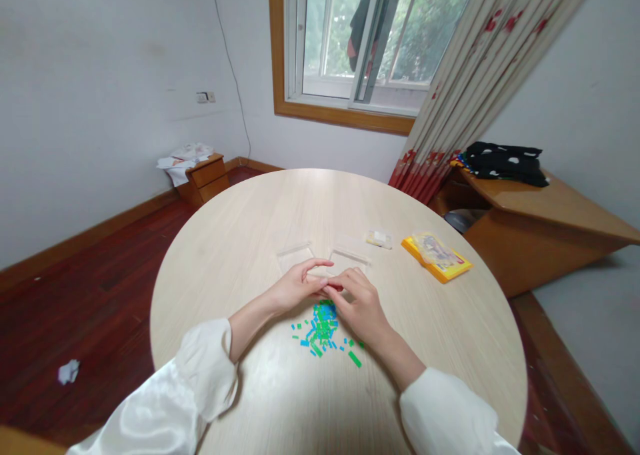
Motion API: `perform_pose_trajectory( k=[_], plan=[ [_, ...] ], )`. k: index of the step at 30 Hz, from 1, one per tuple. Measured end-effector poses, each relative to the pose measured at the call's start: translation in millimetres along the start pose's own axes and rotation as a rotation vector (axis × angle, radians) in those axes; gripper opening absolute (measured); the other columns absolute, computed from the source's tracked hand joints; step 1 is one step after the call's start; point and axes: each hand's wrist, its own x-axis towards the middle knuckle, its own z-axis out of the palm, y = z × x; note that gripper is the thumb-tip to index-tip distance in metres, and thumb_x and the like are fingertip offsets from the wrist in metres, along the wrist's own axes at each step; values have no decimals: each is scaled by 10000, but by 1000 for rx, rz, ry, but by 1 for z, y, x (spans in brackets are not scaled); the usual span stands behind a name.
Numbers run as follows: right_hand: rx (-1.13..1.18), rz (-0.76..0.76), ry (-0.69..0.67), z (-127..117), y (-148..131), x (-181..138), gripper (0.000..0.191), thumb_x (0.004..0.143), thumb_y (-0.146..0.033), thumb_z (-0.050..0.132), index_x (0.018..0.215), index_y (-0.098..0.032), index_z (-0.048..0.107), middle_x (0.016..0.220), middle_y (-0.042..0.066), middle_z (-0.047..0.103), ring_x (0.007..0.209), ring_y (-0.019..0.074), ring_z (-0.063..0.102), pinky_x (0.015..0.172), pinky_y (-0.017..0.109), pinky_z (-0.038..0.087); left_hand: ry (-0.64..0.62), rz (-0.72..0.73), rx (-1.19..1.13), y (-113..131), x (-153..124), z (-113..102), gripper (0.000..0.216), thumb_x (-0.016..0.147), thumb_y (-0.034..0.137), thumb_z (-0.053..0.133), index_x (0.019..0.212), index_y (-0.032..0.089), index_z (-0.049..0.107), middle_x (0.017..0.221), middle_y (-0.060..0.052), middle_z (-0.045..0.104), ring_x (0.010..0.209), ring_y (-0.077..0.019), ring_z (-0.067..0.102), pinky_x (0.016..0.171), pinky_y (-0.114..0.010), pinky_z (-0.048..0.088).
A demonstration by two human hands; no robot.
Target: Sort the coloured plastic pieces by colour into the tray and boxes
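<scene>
My left hand (299, 288) and my right hand (361, 300) meet at their fingertips over the middle of the round table. The right thumb and fingers are pinched together against the left fingertips. Whatever lies between them is too small or hidden to make out. The left index finger is raised a little above its thumb. Just below the hands lies a loose heap of small blue and green bricks (324, 328), partly covered by the right hand. A longer green piece (355, 359) rests at the heap's right edge. Behind the fingers sit two clear plastic trays (296, 253) (351, 260), partly hidden.
On the table's right side lies a yellow box (445, 272) with a clear packet on top. A small packet (379, 239) is left of it. Beyond the table are a wooden cabinet (565, 208) with dark cloth, a small drawer unit (213, 178) and a curtained window.
</scene>
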Motion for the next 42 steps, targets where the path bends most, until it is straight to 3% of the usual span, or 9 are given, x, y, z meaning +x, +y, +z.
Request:
perform_pose_trajectory(
  k=[4,8,12,18,28,32,35,38,42],
  plan=[
    [-46,12,75,-8,4,3,93,843,-181,570,819,-194,659,703,27,607,711,173,538,664,314,427,68,60,147,0,2,-2,525,755,456,663,1129,120,509,779,-78,675,690,-163,644,717,-324,488],
    [-157,100,208,-23,21,6,100,842,-213,563,823,-194,660,700,30,589,716,184,530,673,324,423,220,229,725,-3,3,-5,188,828,274,564,931,131,630,768,-67,643,718,-164,599,729,-317,469],
    [-220,170,264,-32,41,7,147,845,-229,541,900,-193,672,690,28,566,693,185,512,666,333,431,84,324,1151,-10,1,-6,216,860,165,463,917,148,671,889,-93,627,845,-187,578,797,-321,455],
    [-221,183,251,-33,47,5,213,853,-225,517,993,-174,669,702,36,564,686,184,505,669,339,441,-53,304,1303,-15,0,-9,244,863,129,449,985,149,660,922,-93,594,866,-188,557,780,-306,457],
    [-181,171,220,-31,43,6,216,848,-207,508,990,-175,668,706,34,571,679,176,502,660,329,439,-45,286,1312,-11,0,-10,163,849,117,441,865,153,599,912,-75,587,871,-183,553,793,-306,448],
    [-126,154,104,-27,43,4,181,845,-188,521,931,-189,679,717,36,588,711,178,525,678,332,447,92,393,1265,0,-1,-12,147,861,125,422,895,157,561,900,-71,572,854,-181,535,780,-309,439],
    [-72,106,-119,-22,43,0,153,831,-158,552,871,-201,693,775,44,608,779,181,542,713,335,451,293,456,1273,11,-2,-20,157,867,117,400,907,157,546,919,-76,564,858,-182,531,786,-317,431],
    [-71,56,-341,-19,39,-2,168,833,-130,562,837,-214,708,809,43,607,803,175,535,726,329,437,482,435,1318,18,-1,-32,151,864,123,405,889,161,549,919,-76,565,862,-191,533,782,-323,432],
    [-82,30,-479,-19,32,-1,161,830,-125,581,830,-206,720,803,48,604,821,176,533,742,331,422,575,342,1403,18,1,-46,156,848,120,428,877,156,577,917,-84,580,867,-212,549,781,-336,437]
  ],
)
